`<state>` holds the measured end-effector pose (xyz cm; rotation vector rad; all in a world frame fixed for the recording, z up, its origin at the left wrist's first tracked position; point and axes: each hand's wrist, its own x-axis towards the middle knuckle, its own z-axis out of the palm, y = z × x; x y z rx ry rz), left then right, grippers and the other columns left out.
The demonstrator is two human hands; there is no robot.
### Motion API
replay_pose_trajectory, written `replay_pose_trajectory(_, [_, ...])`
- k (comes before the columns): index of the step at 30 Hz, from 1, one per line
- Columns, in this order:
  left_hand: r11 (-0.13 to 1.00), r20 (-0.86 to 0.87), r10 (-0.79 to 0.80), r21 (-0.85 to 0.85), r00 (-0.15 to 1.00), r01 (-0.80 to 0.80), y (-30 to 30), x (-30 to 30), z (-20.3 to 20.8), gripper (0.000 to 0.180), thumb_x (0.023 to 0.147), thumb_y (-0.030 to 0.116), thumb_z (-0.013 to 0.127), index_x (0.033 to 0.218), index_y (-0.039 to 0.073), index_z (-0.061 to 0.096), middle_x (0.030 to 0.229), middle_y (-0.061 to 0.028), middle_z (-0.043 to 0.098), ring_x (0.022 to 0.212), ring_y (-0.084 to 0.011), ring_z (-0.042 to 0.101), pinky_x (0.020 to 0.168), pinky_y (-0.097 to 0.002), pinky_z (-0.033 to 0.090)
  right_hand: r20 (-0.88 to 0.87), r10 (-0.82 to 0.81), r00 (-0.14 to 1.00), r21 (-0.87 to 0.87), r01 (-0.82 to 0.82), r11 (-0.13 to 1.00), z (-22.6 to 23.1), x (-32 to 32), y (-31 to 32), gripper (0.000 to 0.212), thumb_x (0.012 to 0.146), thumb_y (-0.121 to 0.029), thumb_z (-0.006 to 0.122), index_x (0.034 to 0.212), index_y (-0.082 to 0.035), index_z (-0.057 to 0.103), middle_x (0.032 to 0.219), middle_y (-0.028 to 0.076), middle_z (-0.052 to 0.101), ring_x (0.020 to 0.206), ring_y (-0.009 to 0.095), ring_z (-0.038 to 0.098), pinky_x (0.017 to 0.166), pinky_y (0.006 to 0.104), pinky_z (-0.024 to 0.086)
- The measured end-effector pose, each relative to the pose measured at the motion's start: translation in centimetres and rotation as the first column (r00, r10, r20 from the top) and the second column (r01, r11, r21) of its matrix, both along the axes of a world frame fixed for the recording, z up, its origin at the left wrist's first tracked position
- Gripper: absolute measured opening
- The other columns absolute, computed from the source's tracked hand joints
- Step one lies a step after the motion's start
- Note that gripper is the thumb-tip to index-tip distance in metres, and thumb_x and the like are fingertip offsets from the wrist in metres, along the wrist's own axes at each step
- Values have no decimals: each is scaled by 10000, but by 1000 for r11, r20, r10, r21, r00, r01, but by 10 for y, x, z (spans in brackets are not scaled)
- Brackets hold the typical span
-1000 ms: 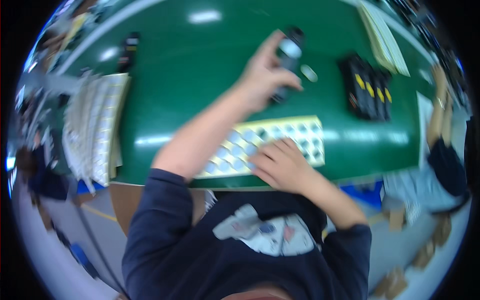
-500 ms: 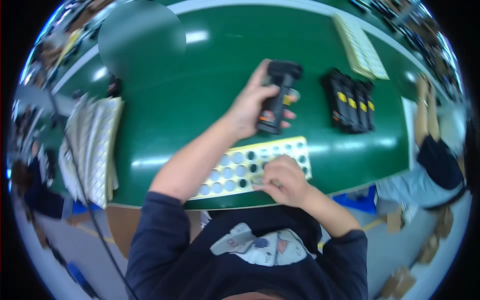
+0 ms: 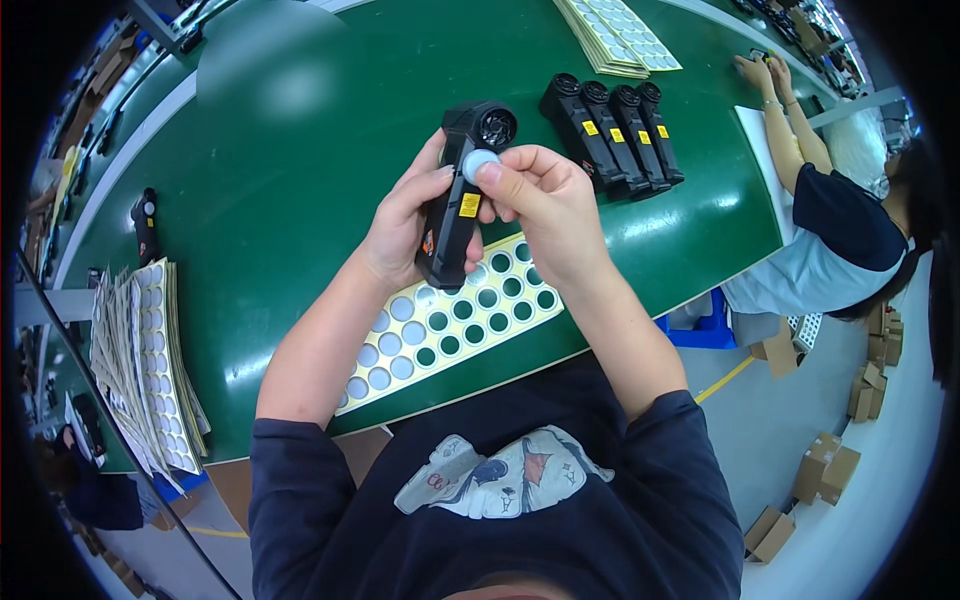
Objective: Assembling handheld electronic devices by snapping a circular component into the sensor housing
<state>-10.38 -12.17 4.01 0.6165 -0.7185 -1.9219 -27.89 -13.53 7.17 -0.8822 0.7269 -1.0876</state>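
Observation:
My left hand is wrapped round a black handheld device with a round fan-like end and a yellow label. It is tilted, round end away from me. Between the thumb and fingers of my right hand is a round pale sticker, touching or very close to the device's side below the round end; firm contact cannot be made out. Under my hands lies a cream sticker sheet. Pale round stickers remain at its left part, and green table shows through round holes further right.
Several similar black devices stand in a row at the right. A sheet stack lies at the far edge, another stack at the left beside a single black device. A person works at the right.
My right hand has risen from the sticker sheet to the device, now with a round sticker in its fingers. The device has come nearer, and the whole view has turned.

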Motion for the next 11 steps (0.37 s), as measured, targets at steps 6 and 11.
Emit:
replay_pose_trajectory(6, [998,-12,-69,-13,998,69,-3,11,4,747,1025,307,494,1632,229,65,921,-185,644,582,-264,696,488,-352,599,32,-76,997,-171,81,982,-15,10,1,303,934,-18,729,853,-77,443,767,23,600,645,81,629,526,227,490])
replay_pose_trajectory(11, [897,212,443,-97,871,-432,-47,27,11,826,1020,352,542,1651,258,18,970,-193,644,698,-302,712,570,-370,617,-527,-272,805,-422,30,906,-46,-15,-32,257,910,-174,795,911,-76,557,782,16,633,667,61,606,611,215,497])
